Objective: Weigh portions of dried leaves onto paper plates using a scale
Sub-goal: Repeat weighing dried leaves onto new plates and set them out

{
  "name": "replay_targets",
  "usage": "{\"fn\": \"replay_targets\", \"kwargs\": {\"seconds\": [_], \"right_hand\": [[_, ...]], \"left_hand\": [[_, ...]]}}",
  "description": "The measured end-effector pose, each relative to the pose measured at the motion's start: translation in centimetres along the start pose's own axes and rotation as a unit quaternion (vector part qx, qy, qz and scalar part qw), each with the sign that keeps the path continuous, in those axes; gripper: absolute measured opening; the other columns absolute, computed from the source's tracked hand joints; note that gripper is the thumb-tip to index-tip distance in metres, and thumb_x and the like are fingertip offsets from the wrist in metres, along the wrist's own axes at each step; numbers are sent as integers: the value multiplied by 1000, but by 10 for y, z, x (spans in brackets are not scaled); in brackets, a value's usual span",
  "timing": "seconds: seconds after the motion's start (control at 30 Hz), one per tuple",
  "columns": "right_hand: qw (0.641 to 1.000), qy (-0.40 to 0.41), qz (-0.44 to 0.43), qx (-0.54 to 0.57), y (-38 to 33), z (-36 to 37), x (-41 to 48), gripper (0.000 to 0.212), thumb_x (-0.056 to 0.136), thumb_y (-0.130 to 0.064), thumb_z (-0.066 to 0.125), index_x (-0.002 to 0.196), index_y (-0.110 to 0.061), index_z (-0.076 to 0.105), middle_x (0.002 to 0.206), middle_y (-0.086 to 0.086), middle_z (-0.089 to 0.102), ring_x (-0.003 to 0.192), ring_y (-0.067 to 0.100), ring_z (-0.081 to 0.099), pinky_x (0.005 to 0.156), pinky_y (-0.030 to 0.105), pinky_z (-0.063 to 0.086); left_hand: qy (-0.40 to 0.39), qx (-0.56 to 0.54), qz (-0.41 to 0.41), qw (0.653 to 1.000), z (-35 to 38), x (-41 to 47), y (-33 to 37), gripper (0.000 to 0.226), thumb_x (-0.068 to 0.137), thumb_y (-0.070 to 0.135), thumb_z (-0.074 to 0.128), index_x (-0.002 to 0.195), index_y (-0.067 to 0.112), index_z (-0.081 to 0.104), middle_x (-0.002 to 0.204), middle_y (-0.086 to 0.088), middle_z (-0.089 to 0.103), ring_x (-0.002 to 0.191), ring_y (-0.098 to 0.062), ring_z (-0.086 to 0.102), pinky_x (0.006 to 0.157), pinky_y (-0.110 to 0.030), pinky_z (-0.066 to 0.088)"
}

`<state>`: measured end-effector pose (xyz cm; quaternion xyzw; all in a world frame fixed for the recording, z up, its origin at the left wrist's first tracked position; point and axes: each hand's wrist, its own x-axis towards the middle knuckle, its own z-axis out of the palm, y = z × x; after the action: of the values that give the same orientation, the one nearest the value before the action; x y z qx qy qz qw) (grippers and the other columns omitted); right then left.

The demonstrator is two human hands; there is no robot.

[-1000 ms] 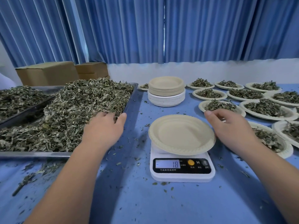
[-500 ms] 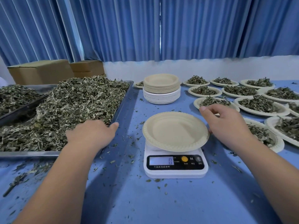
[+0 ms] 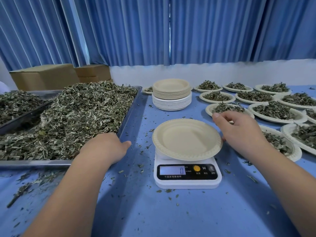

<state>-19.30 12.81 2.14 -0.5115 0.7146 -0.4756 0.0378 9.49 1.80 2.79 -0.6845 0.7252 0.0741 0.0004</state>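
An empty beige paper plate (image 3: 186, 139) sits on a white digital scale (image 3: 187, 175) whose display reads 0. My right hand (image 3: 242, 132) is at the plate's right rim, fingers relaxed, with the thumb over the far edge and fingertips touching the rim. A big pile of dried leaves (image 3: 82, 113) fills a metal tray (image 3: 130, 113) on the left. My left hand (image 3: 104, 147) is at the tray's near right corner, its fingers curled down into the leaves. The fingertips are hidden.
A stack of empty plates (image 3: 171, 94) stands behind the scale. Several plates filled with leaves (image 3: 277, 112) cover the right side. A second tray of leaves (image 3: 20, 103) and cardboard boxes (image 3: 46, 76) are at the far left. Leaf crumbs litter the blue table.
The scale reading dropped from 18 to 0. My left hand drew back across the leaves to the tray's near corner, fingers curling in. My right hand stayed at the plate's rim.
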Motion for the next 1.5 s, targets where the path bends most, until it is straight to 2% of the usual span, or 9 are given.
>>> {"fn": "replay_targets", "kwargs": {"seconds": [0.1,0.23,0.37,0.53,0.9,1.1,1.23,1.37,1.5], "right_hand": [[1000,0,1,0,0,0,-1,33,95,-43,51,77,-20,66,83,-8,66,69,20,64,59,24,39],[1000,-2,5,-3,0,0,-1,32,94,-44,51,75,-22,65,81,-8,67,68,22,65,59,24,40],[1000,-1,8,5,0,0,-1,32,93,-45,52,75,-23,66,79,-9,66,68,22,65,62,26,42],[1000,-1,14,13,1,-1,0,32,94,-44,52,75,-22,66,82,-12,67,68,24,66,61,26,42],[999,12,20,37,2,-7,3,34,94,-37,54,75,-12,67,66,6,62,59,23,55,53,27,38],[999,-5,21,44,-1,-8,3,29,95,-31,54,75,-12,66,66,-1,61,59,22,54,55,29,37],[999,-7,17,45,-2,-10,3,26,94,-29,55,76,-15,66,68,-3,61,59,18,52,56,29,37],[998,-10,22,52,-4,-11,1,25,94,-30,55,77,-16,67,70,-4,64,67,23,61,62,31,42],[999,-5,16,42,-3,-12,2,25,94,-29,56,76,-15,67,64,-6,60,62,17,54,56,28,37]], "left_hand": [[7,-14,-1,1000,-2,3,-1,48,92,61,46,82,14,50,80,0,55,70,-16,54,63,-28,44],[29,-65,-6,997,-9,5,-8,59,91,63,46,61,12,43,57,-2,45,51,-18,44,51,-24,31],[36,-105,9,994,-15,5,-13,62,91,63,45,60,10,40,57,-5,38,50,-20,37,48,-27,26],[82,-217,6,973,-19,6,-25,47,90,51,60,83,4,64,75,-12,62,61,-22,52,55,-28,37],[228,-376,45,897,-27,-8,-15,42,88,51,62,75,12,60,35,7,39,32,-8,33,48,-25,26],[275,-472,137,826,-43,-37,29,39,88,49,63,65,18,54,42,12,44,37,-5,33,43,-24,30],[290,-471,237,799,-50,-53,80,19,88,37,67,75,23,63,59,9,63,48,1,58,41,-15,44],[270,-316,365,833,-37,-53,118,22,88,38,67,85,17,61,85,7,63,81,-13,59,77,-35,50],[167,-149,422,878,-16,-43,134,35,88,58,54,104,27,56,105,8,51,99,-12,50,86,-37,44]]}}
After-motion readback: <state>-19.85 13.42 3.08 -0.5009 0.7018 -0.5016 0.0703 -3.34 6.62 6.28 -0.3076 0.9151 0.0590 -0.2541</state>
